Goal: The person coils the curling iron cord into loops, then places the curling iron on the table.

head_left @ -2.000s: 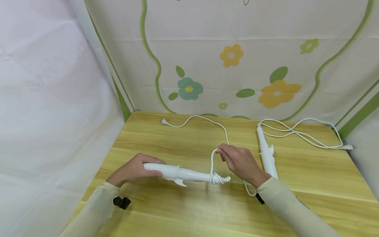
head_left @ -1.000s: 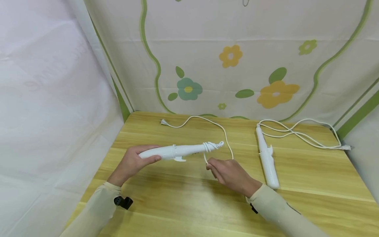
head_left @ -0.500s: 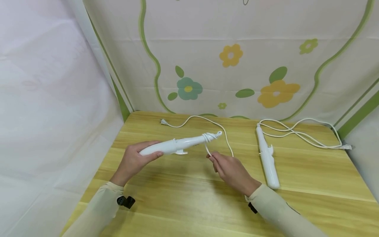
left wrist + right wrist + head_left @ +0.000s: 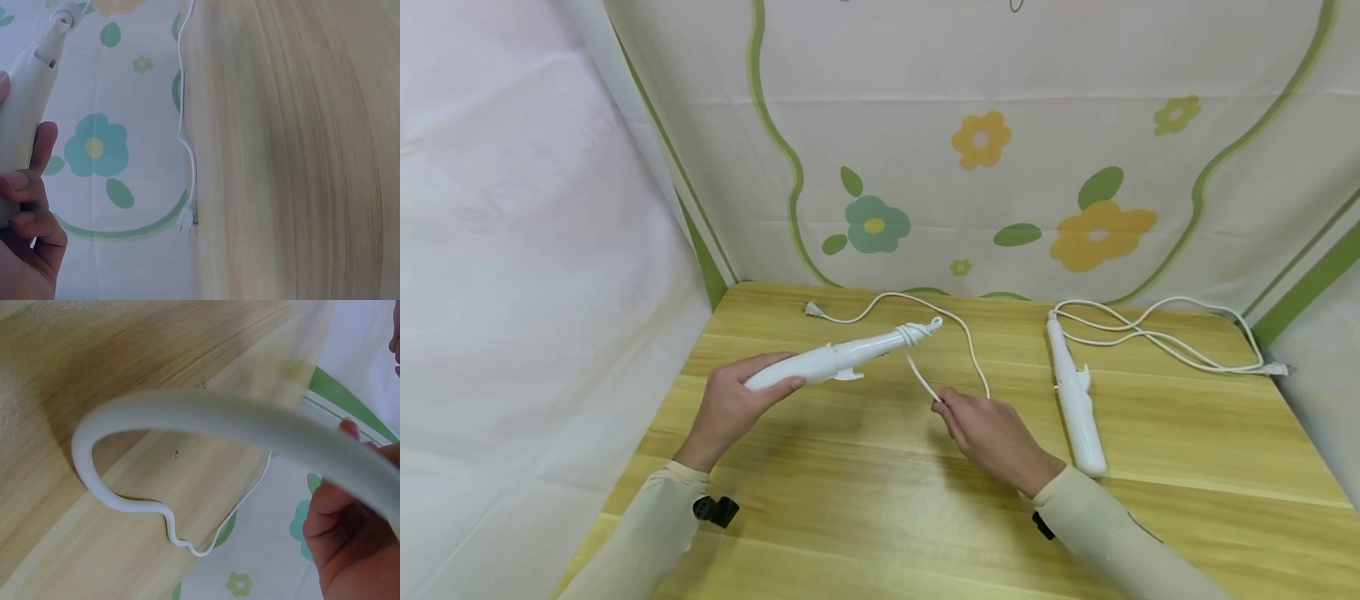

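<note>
A white wand that looks like a curling iron, with a small lever midway, is held raised above the table. My left hand grips its thick end, fingers on one side and thumb on the other. Several turns of its white power cord are wound round the narrow end, near the coiled strain relief and hanging loop. My right hand pinches the cord to the lower right of those turns. Beyond that hand the cord runs back to a two-pin plug. In the right wrist view a cord stretch passes close to the camera.
A second white wand of the same kind lies on the wooden table at the right. Its loosely looped cord ends in a plug near the right edge. A flower-patterned curtain closes off the back.
Two seconds ago my right hand held the cord above the wand; now it is below, pulling a straight stretch. My left hand has raised the wand and tilted its narrow end up.
</note>
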The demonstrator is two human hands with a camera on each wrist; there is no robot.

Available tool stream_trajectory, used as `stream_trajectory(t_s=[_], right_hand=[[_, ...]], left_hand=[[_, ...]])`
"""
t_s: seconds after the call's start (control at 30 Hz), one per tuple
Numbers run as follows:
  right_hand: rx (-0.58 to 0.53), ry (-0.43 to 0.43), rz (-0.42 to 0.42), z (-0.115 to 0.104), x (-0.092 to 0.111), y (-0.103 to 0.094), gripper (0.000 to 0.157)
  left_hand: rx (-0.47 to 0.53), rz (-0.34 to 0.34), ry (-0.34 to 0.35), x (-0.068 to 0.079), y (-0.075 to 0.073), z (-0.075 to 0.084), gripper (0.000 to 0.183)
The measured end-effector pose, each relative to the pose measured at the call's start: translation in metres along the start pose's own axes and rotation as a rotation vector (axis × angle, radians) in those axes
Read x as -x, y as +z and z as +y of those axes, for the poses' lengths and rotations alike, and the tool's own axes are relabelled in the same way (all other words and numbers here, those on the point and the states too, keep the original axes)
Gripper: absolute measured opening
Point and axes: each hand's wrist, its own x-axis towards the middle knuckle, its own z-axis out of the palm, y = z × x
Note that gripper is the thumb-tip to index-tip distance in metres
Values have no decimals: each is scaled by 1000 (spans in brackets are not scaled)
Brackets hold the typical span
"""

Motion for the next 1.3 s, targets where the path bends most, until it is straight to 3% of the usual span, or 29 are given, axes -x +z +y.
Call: stream_trajectory(t_s=[0.33, 0.43, 0.53, 0.67, 0.73, 0.83, 1.0, 1.3], right_hand=[[-50, -20, -29, 0, 2, 1, 12], [-55, -81, 5, 2, 3, 2, 9], [-38, -177, 102, 4, 2, 3, 12], [-8, -280, 252, 9, 0, 2, 33], [4, -311, 291, 10, -2, 0, 43], [15, -337, 307, 12, -5, -2, 44], [16, -355, 300, 16, -4, -5, 43], [-9, -368, 278, 21, -6, -6, 37]], left_hand=[[-16, 20, -59, 1, -2, -9, 35], [-26, 13, -57, 2, -2, -12, 36], [-70, 4, -42, 3, 1, -15, 38], [-194, -65, 17, 4, 5, -17, 39], [-257, -110, 69, 5, 7, -17, 39], [-302, -167, 130, 7, 9, -16, 40], [-273, -285, 152, 6, 10, -11, 37], [-192, -443, 127, 9, 7, -11, 35]])
